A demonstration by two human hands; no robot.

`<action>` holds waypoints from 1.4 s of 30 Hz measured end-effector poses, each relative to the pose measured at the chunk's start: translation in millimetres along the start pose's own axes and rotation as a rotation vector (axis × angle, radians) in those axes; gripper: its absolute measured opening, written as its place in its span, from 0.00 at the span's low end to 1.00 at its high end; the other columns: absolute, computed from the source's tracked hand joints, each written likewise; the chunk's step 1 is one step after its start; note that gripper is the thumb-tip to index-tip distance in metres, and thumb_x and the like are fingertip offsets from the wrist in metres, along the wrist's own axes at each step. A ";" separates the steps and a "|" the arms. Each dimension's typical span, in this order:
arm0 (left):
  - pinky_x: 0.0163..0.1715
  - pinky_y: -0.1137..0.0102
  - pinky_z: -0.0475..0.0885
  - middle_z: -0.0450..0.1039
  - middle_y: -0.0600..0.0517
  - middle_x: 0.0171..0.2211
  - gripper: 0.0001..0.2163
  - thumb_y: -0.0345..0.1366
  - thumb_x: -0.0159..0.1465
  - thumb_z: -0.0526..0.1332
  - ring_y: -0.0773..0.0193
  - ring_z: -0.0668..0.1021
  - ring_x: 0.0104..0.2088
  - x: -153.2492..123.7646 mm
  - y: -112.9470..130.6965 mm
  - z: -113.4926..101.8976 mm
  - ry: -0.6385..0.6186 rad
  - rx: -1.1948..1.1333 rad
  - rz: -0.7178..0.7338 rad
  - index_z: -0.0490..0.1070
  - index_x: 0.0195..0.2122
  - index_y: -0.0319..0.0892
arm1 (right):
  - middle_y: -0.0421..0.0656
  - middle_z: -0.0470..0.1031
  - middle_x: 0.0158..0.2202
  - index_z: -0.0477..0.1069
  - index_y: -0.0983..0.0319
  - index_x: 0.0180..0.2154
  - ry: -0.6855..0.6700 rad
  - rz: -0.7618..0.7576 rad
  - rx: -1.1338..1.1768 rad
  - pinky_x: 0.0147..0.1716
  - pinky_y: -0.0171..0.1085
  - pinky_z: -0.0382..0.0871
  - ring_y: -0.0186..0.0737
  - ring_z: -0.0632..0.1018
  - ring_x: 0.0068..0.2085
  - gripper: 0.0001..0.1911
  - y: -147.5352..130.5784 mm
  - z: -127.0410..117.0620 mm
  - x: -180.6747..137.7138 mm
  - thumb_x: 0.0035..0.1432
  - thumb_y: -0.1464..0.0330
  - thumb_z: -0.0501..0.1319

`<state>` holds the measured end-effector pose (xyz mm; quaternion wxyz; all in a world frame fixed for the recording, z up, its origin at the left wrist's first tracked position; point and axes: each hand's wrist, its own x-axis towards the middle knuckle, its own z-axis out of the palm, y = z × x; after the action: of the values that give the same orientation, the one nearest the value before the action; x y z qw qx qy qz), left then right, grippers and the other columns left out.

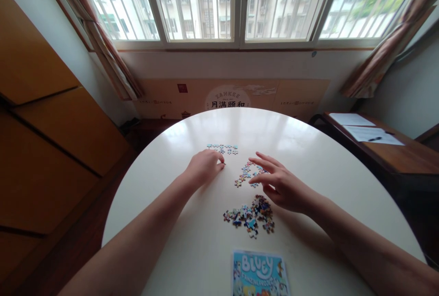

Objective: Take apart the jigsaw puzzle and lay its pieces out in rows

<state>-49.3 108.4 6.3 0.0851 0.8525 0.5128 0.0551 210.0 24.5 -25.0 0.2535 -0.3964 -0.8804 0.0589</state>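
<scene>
On the round white table (308, 149) lies a joined strip of light blue puzzle pieces (224, 148). My left hand (205, 167) rests just below it, fingers curled in a pinch; what it holds is too small to make out. My right hand (279, 181) hovers with fingers stretched out over a small group of loose pieces (244, 175). A larger heap of colourful pieces (252, 216) lies nearer to me, below the right hand. A picture card reading "Bluey" (259, 274) lies at the table's near edge.
A wooden side desk (394, 152) with papers (363, 127) and a pen (375, 139) stands at the right. Wooden cabinets (44, 117) line the left wall. A printed cardboard panel (233, 97) leans under the barred window (236, 3), with curtains at both sides.
</scene>
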 end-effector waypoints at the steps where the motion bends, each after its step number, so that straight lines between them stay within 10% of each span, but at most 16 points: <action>1: 0.48 0.62 0.71 0.79 0.47 0.48 0.11 0.38 0.64 0.60 0.52 0.77 0.49 0.8 -1.6 0.0 0.010 -0.004 -0.009 0.80 0.44 0.45 | 0.37 0.58 0.68 0.78 0.51 0.45 0.003 -0.004 0.002 0.65 0.61 0.59 0.50 0.55 0.71 0.26 0.1 0.1 -0.1 0.53 0.84 0.57; 8: 0.50 0.62 0.70 0.78 0.45 0.50 0.14 0.35 0.68 0.56 0.52 0.77 0.51 -1.1 -7.1 -13.7 0.103 0.044 -0.141 0.78 0.50 0.44 | 0.36 0.58 0.68 0.78 0.50 0.45 0.002 0.000 0.006 0.65 0.61 0.59 0.50 0.54 0.71 0.26 -0.6 0.0 -0.3 0.54 0.84 0.57; 15: 0.45 0.60 0.72 0.74 0.34 0.54 0.29 0.31 0.66 0.51 0.46 0.78 0.50 -33.2 35.2 -22.6 -0.335 0.228 -0.076 0.54 0.70 0.34 | 0.38 0.59 0.67 0.78 0.51 0.45 0.000 -0.003 0.014 0.65 0.62 0.59 0.50 0.55 0.71 0.27 -0.7 -0.3 0.8 0.53 0.84 0.56; 21: 0.44 0.63 0.72 0.74 0.32 0.53 0.34 0.31 0.64 0.51 0.46 0.79 0.49 -35.7 50.2 -22.1 -0.418 0.249 -0.124 0.46 0.72 0.33 | 0.37 0.59 0.67 0.78 0.51 0.45 0.000 -0.002 0.017 0.65 0.62 0.60 0.50 0.55 0.71 0.27 -0.3 -0.2 0.7 0.52 0.84 0.56; 42: 0.46 0.64 0.71 0.72 0.34 0.57 0.32 0.32 0.66 0.49 0.48 0.78 0.51 -20.6 34.2 -10.2 -0.335 0.244 -0.157 0.46 0.72 0.36 | 0.37 0.58 0.68 0.78 0.51 0.45 0.014 0.004 0.021 0.64 0.62 0.61 0.51 0.55 0.71 0.26 -0.3 -0.8 0.4 0.52 0.83 0.57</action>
<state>-31.1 75.3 23.0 0.0693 0.8111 0.5593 -0.1568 210.0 24.5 -24.1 0.2636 -0.3959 -0.8772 0.0658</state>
